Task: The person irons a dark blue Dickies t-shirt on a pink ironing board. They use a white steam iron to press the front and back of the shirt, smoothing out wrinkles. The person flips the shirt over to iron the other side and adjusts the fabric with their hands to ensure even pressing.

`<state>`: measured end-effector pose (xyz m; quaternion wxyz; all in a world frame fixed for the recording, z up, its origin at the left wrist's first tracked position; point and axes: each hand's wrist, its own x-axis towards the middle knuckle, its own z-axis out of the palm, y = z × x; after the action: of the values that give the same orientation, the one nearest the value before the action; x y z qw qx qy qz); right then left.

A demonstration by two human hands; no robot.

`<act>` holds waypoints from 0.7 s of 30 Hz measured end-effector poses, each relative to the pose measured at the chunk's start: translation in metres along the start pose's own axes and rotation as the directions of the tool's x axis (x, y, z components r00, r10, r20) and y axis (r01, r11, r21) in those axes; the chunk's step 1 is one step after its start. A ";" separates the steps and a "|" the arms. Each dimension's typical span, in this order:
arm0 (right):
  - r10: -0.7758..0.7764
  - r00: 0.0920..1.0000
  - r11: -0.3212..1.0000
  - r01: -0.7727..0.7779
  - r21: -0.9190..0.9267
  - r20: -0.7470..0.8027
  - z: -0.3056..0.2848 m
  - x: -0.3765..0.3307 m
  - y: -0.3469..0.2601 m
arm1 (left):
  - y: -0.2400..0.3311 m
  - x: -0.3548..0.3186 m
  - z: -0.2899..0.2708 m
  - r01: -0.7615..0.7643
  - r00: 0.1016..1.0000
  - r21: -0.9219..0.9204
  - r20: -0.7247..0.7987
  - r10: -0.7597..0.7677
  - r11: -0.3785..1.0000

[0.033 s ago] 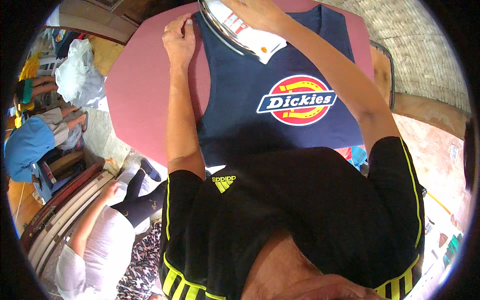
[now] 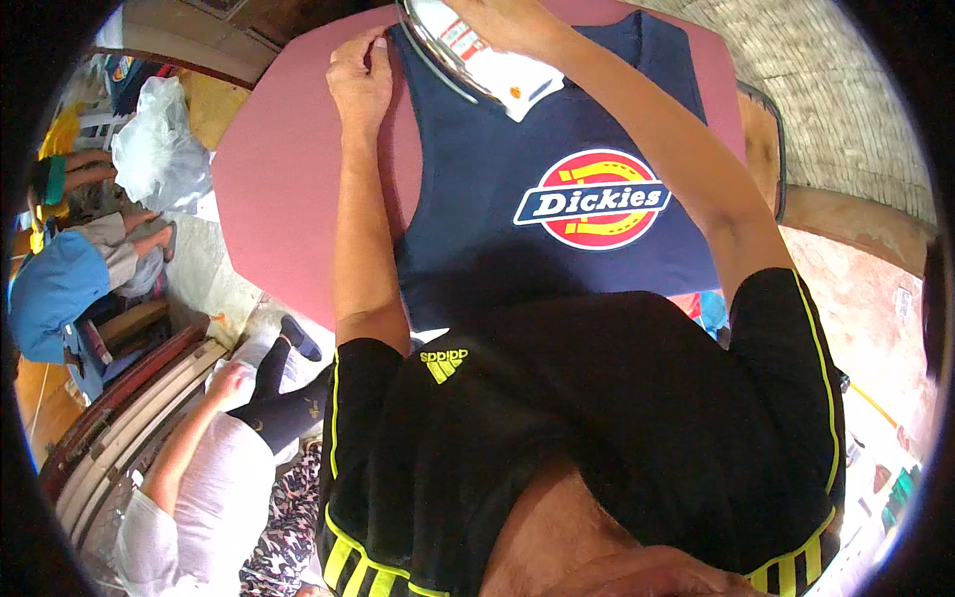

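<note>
Navy sleeveless shirt point(image 2: 517, 169) w/ round red-yellow emblem, flat under both hands; white iron point(image 2: 487, 55) under right hand point(image 2: 507, 18), near collar.
</note>
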<state>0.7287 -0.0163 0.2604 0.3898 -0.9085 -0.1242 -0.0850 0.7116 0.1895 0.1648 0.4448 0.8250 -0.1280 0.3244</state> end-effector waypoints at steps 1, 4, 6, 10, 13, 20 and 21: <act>0.056 0.998 0.998 -0.057 0.022 0.039 0.000 0.001 -0.006 | -0.001 0.000 -0.001 0.022 1.000 -0.009 -0.008 -0.022 1.000; 0.229 0.947 0.962 -0.255 0.095 0.227 -0.022 -0.015 -0.044 | -0.005 -0.002 -0.009 0.037 0.999 0.029 -0.023 -0.036 0.999; 0.130 0.983 0.986 -0.141 0.084 0.130 -0.013 -0.021 -0.022 | -0.003 -0.002 -0.004 0.033 0.998 0.018 -0.045 -0.032 0.999; 0.080 0.997 0.997 -0.080 0.005 0.018 -0.009 -0.005 -0.005 | -0.001 0.001 0.000 -0.002 0.999 0.030 -0.053 0.003 1.000; 0.065 0.994 0.997 -0.068 0.028 0.086 -0.015 -0.005 -0.003 | 0.000 0.008 -0.004 0.056 0.997 0.084 0.048 -0.060 0.995; 0.219 0.879 0.946 -0.297 0.127 0.422 -0.063 -0.025 0.008 | -0.007 0.032 0.010 -0.032 0.990 0.312 0.143 -0.013 0.950; 0.207 0.854 0.938 -0.312 0.152 0.478 -0.074 -0.027 0.014 | -0.011 0.032 0.011 -0.035 0.990 0.281 0.143 -0.005 0.959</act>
<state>0.7024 -0.0840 0.2947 0.4574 -0.8615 -0.0963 0.1981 0.7462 0.1892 0.1738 0.3097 0.9000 -0.1181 0.2829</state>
